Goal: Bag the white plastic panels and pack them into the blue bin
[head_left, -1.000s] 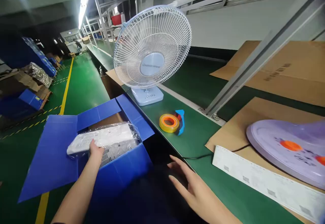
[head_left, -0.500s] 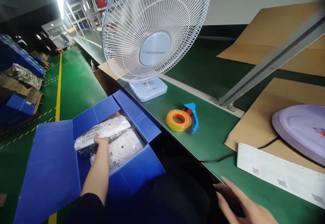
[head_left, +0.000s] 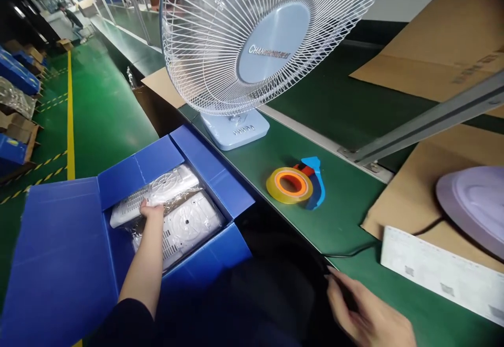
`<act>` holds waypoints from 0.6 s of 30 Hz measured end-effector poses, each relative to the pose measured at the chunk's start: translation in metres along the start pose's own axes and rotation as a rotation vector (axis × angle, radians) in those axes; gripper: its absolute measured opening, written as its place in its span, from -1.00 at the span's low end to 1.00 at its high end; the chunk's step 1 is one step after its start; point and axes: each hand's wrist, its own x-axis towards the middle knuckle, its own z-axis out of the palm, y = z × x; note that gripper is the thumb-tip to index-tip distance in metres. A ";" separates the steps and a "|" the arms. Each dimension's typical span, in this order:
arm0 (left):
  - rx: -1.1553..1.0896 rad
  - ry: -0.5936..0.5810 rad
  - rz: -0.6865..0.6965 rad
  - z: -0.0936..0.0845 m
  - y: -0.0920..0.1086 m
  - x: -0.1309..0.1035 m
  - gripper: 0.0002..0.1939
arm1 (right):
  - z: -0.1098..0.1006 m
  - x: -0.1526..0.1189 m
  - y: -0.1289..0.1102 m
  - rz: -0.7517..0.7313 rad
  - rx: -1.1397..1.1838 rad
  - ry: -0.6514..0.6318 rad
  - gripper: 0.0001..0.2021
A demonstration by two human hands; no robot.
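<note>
Since a second ago our view has swung in closer to the fan; our left hand (head_left: 151,211) stays down in the blue box (head_left: 59,247). Our right hand (head_left: 370,315) has slid back to the near belt edge, fingers loose, holding nothing, beside the black cord (head_left: 350,252). Left fingers are curled over the upper bagged white fan part (head_left: 157,192); whether they actually clamp it we cannot tell. A second part (head_left: 192,223) lies under it in the box. Risks: slick bag slips the grip, or a lift drags the lower part along. Right hand could snag the cord. Further out, tape roll (head_left: 290,185) with blue dispenser (head_left: 315,179), then the standing fan (head_left: 252,53); a wide swing could knock it over.
</note>
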 end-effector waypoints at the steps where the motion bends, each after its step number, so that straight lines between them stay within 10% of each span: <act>1: -0.019 0.006 -0.006 0.000 0.000 -0.001 -0.50 | 0.004 0.006 -0.006 -0.060 0.031 0.011 -0.72; 11: -0.071 0.108 -0.070 -0.011 0.033 -0.066 -0.67 | 0.045 0.045 -0.078 -0.323 0.286 -0.166 -0.69; 18: 0.004 0.101 -0.023 -0.048 0.072 -0.150 -0.72 | 0.066 0.089 -0.147 -0.587 0.166 -0.025 -0.53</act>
